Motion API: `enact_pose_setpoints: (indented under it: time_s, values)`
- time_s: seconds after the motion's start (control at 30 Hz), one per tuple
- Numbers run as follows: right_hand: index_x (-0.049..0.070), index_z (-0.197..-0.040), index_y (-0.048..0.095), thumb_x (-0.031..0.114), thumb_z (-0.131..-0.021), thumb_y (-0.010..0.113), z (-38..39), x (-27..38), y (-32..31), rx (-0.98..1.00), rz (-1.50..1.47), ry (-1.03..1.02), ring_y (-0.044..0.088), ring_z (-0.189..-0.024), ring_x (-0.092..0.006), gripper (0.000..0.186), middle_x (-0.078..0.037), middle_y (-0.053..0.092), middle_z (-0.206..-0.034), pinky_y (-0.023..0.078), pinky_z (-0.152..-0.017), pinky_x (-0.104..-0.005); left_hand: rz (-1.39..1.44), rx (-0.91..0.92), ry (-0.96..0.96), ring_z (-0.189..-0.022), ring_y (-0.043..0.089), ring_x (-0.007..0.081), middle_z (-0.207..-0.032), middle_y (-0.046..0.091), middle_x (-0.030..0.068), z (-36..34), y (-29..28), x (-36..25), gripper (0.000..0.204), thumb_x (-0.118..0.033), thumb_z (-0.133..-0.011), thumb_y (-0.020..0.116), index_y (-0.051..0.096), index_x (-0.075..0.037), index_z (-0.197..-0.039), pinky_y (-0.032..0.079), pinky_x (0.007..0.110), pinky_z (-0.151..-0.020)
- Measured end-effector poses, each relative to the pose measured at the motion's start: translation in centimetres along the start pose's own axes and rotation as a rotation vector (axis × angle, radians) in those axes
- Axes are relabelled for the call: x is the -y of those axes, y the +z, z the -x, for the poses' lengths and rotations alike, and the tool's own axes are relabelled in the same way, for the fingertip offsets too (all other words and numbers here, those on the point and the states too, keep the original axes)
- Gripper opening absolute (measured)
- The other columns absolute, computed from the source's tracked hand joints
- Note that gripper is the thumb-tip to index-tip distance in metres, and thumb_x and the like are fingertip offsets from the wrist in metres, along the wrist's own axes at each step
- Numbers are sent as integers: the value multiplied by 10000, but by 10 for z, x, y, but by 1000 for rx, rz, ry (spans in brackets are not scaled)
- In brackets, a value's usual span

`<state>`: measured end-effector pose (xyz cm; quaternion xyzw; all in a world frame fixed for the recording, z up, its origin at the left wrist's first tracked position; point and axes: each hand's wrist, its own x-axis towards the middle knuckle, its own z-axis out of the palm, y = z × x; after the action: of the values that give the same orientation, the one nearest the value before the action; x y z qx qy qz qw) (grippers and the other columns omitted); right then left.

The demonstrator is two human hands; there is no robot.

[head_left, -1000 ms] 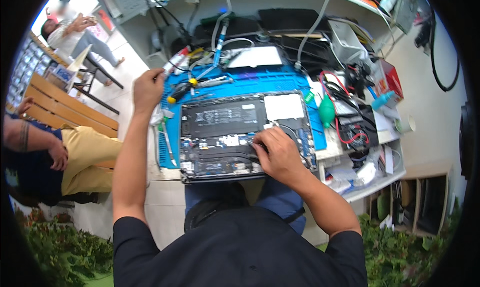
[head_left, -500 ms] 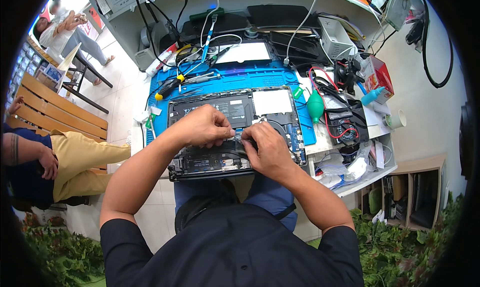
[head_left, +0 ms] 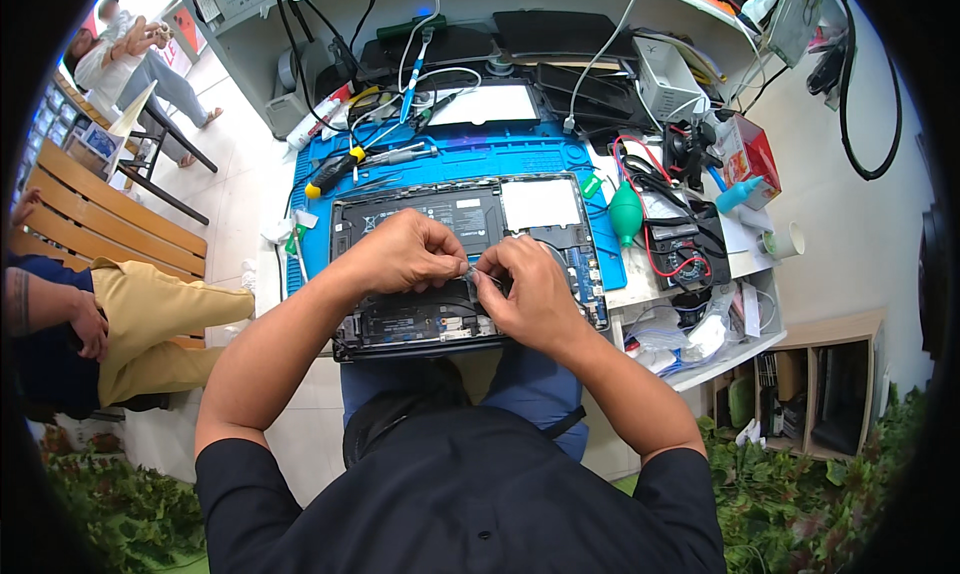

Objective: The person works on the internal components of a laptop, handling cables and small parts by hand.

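An opened laptop [head_left: 400,326] lies before me with its insides bare, its near edge over my lap. Its black battery [head_left: 470,219] and a white rectangular panel [head_left: 540,205] show on the far side. Above the middle of the laptop, my left hand [head_left: 408,257] is closed in a pinch. Close beside it, my right hand [head_left: 532,292] also has its thumb and fingers pressed together. Between the fingertips of both hands is a small, shiny greyish piece [head_left: 469,273], too small to name. My hands hide part of the laptop's middle.
Under the laptop lies a blue work mat [head_left: 330,179] bearing a yellow-black screwdriver [head_left: 335,174]. To the right are a green air blower [head_left: 626,214], a multimeter [head_left: 685,259] and an open drawer [head_left: 735,349] of wrapped parts. Another person's hand [head_left: 90,326] is at the left.
My right hand has shifted slightly up and left, bringing its fingertips closer to my left hand's. The whole view has drifted a little; the laptop stays in place.
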<state>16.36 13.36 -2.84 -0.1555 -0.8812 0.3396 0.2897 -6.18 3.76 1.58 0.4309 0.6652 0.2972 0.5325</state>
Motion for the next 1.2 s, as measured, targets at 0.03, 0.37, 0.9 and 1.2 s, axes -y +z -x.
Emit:
enact_pose_setpoints:
  time_s: [0.03,0.37,0.9,1.2]
  values:
    - [36,-954,708,90,-900,797,-1,0,0,5,-5,16,672,-888,-325,117,-116,718,-903,497,-844,-468,8,2,12,-580,609,71,-725,710,-6,0,0,2,197,-227,-989,862,862,-34,-1028,454,252,-527]
    - [50,-910,740,97,-877,823,-1,-6,7,-8,91,-28,669,-824,-291,101,-75,706,-825,492,-802,-444,-251,-196,133,-650,620,70,-778,757,13,12,-12,9,219,-161,-985,845,853,1,-1133,501,285,-618]
    - [44,-876,775,87,-877,818,-12,-1,5,63,142,20,705,-859,-325,61,-104,751,-843,512,-809,-471,-497,-199,225,-680,732,235,-788,780,146,22,-1,4,216,-189,-944,867,860,-43,-1103,569,370,-697]
    - [6,-856,790,99,-869,810,-26,2,-5,186,19,121,743,-846,-353,97,-140,779,-841,577,-848,-488,-642,-233,429,-773,779,315,-881,807,121,24,0,13,210,-202,-942,848,876,-112,-1129,606,406,-728]
